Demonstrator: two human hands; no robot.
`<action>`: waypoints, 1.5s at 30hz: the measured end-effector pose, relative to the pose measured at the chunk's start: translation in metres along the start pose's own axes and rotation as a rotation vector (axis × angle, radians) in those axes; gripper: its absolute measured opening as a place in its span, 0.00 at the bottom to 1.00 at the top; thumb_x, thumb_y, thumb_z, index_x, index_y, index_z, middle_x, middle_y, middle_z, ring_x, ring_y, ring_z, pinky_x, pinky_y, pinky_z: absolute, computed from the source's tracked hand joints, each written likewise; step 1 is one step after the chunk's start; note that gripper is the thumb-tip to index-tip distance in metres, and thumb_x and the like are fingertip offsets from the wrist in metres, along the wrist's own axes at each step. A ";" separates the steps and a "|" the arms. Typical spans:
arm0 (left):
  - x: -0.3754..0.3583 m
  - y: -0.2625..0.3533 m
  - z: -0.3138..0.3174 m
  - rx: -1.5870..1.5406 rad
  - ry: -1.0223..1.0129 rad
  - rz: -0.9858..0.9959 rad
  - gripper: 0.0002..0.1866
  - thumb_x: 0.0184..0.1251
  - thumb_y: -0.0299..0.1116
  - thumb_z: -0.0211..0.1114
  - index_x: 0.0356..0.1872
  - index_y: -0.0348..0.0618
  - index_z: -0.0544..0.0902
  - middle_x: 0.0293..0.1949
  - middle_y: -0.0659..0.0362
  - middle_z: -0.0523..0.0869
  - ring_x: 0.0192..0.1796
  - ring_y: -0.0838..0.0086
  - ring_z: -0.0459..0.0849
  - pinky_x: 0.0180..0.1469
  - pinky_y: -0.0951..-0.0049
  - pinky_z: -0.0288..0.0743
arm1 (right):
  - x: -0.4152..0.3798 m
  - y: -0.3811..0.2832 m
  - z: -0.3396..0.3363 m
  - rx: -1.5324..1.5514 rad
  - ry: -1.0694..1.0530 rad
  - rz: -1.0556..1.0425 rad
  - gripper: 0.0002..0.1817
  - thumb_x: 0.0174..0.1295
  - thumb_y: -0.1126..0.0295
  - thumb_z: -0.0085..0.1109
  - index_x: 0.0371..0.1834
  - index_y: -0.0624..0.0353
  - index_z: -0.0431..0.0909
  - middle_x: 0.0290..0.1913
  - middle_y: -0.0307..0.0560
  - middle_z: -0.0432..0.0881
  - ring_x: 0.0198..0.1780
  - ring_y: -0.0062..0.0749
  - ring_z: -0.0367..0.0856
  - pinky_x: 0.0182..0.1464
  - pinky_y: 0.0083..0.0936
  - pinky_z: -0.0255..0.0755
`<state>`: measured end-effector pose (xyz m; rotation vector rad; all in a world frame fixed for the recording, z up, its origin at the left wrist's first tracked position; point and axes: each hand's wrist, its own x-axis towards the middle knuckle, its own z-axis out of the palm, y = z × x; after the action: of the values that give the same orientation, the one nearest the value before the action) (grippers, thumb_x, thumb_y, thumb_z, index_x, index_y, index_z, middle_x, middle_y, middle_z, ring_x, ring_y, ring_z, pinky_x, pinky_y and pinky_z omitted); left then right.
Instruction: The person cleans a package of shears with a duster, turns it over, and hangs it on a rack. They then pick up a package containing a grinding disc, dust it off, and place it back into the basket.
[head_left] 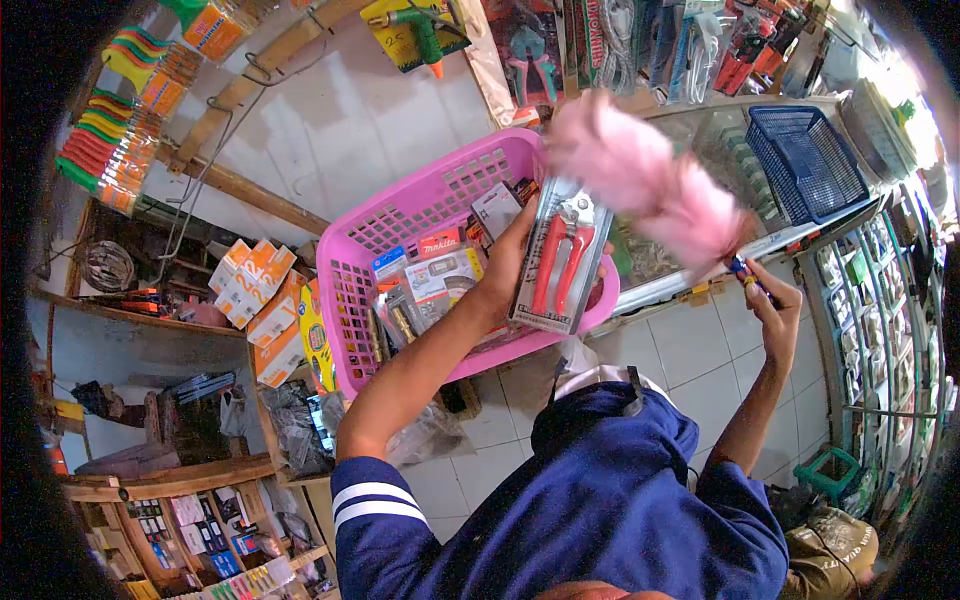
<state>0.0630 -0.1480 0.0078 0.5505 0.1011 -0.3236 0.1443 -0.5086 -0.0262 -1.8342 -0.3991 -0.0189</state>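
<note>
My left hand (510, 258) is closed around a blister pack of red-handled pruning shears (562, 262), held upright over the right side of a pink plastic basket (352, 325). My right hand (772, 305) grips the dark handle of a fluffy pink duster (640, 170). The duster's head is blurred by motion and overlaps the top edge of the pack in this view. Inside the basket lie several packaged hardware items, among them a red-labelled Makita pack (438, 243).
A glass-topped counter (720, 130) carries a dark blue basket (808, 165). Orange-and-white boxes (262, 300) and wooden shelves (175, 470) stand at left. Packaged tools hang along the top, including a green-handled tool on a yellow card (418, 35). A goods rack (885, 320) lines the right.
</note>
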 end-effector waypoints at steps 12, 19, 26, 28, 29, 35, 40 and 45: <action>0.008 0.004 -0.014 0.071 -0.051 -0.001 0.36 0.76 0.61 0.38 0.59 0.34 0.73 0.49 0.40 0.83 0.44 0.58 0.88 0.45 0.56 0.86 | 0.006 0.007 -0.024 -0.076 0.075 -0.057 0.22 0.52 0.70 0.70 0.52 0.65 0.83 0.34 0.42 0.84 0.33 0.19 0.77 0.36 0.16 0.69; 0.007 0.002 -0.008 0.171 -0.004 0.083 0.34 0.77 0.59 0.37 0.59 0.35 0.74 0.48 0.42 0.84 0.44 0.60 0.87 0.46 0.60 0.86 | 0.008 -0.015 -0.030 -0.141 -0.041 -0.116 0.22 0.49 0.71 0.71 0.50 0.65 0.84 0.37 0.48 0.87 0.36 0.21 0.79 0.40 0.19 0.71; 0.005 0.003 -0.008 0.182 0.025 0.083 0.36 0.77 0.59 0.37 0.61 0.33 0.71 0.49 0.39 0.83 0.45 0.56 0.87 0.46 0.58 0.85 | 0.012 -0.010 -0.029 -0.125 -0.047 -0.063 0.22 0.50 0.71 0.72 0.50 0.65 0.84 0.39 0.47 0.87 0.39 0.22 0.81 0.43 0.20 0.73; 0.009 0.003 -0.014 0.198 0.072 0.100 0.38 0.75 0.61 0.39 0.63 0.30 0.69 0.49 0.37 0.82 0.45 0.52 0.87 0.46 0.54 0.85 | 0.016 -0.002 -0.031 -0.153 -0.124 -0.186 0.22 0.51 0.72 0.72 0.52 0.64 0.84 0.40 0.45 0.87 0.40 0.22 0.81 0.44 0.19 0.73; 0.009 0.003 -0.012 0.222 0.102 0.112 0.39 0.75 0.62 0.38 0.62 0.30 0.69 0.48 0.37 0.82 0.44 0.51 0.87 0.46 0.53 0.84 | 0.016 -0.001 -0.030 -0.141 -0.100 -0.156 0.22 0.51 0.72 0.72 0.52 0.64 0.84 0.40 0.45 0.86 0.41 0.22 0.81 0.45 0.19 0.73; 0.010 0.002 -0.014 0.116 0.018 0.014 0.36 0.76 0.62 0.39 0.61 0.35 0.72 0.46 0.41 0.85 0.41 0.58 0.88 0.42 0.58 0.87 | 0.015 0.003 -0.025 -0.118 -0.051 -0.096 0.23 0.50 0.73 0.72 0.52 0.64 0.83 0.40 0.45 0.86 0.41 0.23 0.81 0.46 0.19 0.73; 0.008 0.000 -0.010 0.105 0.013 0.011 0.36 0.75 0.62 0.40 0.62 0.36 0.71 0.47 0.41 0.84 0.42 0.57 0.88 0.41 0.56 0.87 | 0.013 0.002 -0.022 -0.116 0.013 -0.118 0.23 0.50 0.73 0.72 0.51 0.65 0.83 0.41 0.45 0.86 0.41 0.24 0.80 0.46 0.20 0.72; 0.008 0.003 -0.011 0.124 0.018 0.006 0.36 0.75 0.62 0.39 0.61 0.36 0.72 0.48 0.41 0.83 0.41 0.56 0.88 0.43 0.54 0.86 | 0.012 0.003 -0.024 -0.105 -0.047 -0.093 0.23 0.50 0.74 0.71 0.51 0.65 0.83 0.41 0.45 0.85 0.42 0.23 0.80 0.48 0.20 0.72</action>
<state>0.0718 -0.1417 -0.0018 0.6766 0.0967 -0.3207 0.1606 -0.5288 -0.0196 -1.9208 -0.5252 -0.0618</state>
